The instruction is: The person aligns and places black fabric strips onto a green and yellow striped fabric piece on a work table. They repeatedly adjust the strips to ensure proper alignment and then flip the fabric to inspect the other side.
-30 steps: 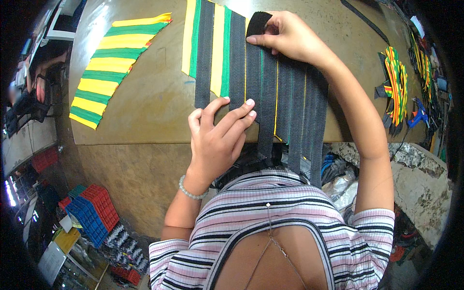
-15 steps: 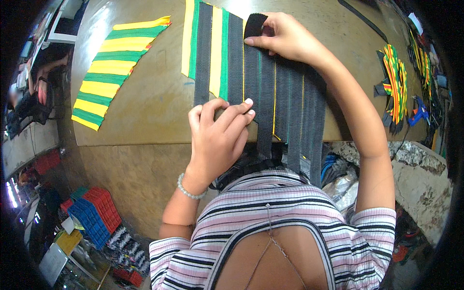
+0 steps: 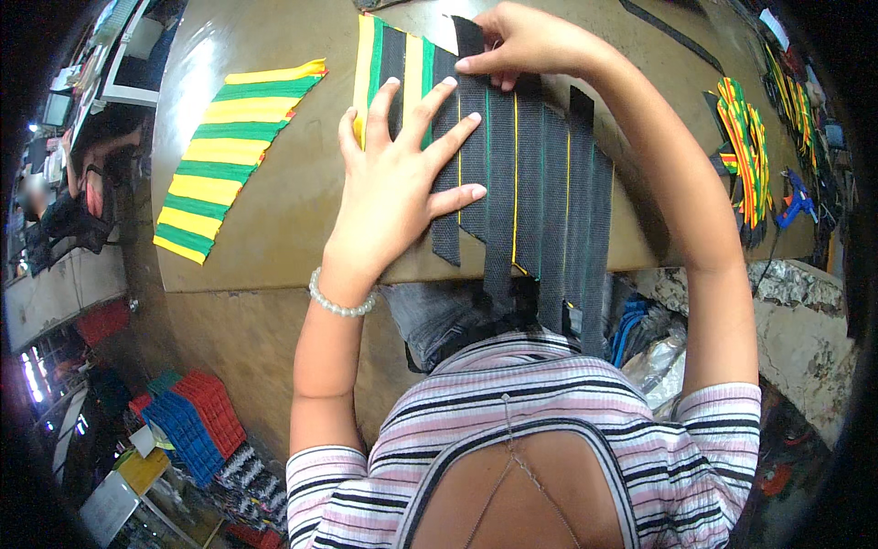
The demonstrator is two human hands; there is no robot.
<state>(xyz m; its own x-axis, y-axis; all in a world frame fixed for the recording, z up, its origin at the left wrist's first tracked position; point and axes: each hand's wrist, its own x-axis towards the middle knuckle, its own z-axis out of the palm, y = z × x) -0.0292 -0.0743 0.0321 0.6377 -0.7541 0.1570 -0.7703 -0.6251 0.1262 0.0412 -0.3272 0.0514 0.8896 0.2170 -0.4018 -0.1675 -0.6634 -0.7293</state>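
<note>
- The brown table [image 3: 274,229] ends just in front of the person; its near edge runs under the left wrist and across below the dark strips.
- The black woven strips [image 3: 540,192] lie side by side on the table, and their lower ends hang over this near edge toward the striped shirt.
- Between the strips, thin yellow and green lines are visible. At the left side of them lie wider yellow and green bands [image 3: 402,69].
- The left hand [image 3: 398,174] is open and flat, with the fingers spread. It presses on the left part of the black strips and on the green band; the fingertips point away from the person.
- The right hand [image 3: 521,41] is at the far end of the strips. Its fingers are bent and pinch the top of one black strip near the upper rim of the view.
- The two hands are near each other, the right one beyond the left.
- To the left of the left hand, the table surface is free until the separate yellow and green striped piece [image 3: 229,156], which lies well apart, slanted.
- To the right of the right arm, a bundle of coloured strips [image 3: 745,151] lies near the right table edge, and a blue glue gun [image 3: 797,199] just beside it.
- Under the table at the left, red and blue crates [image 3: 187,416] stand on the floor.
</note>
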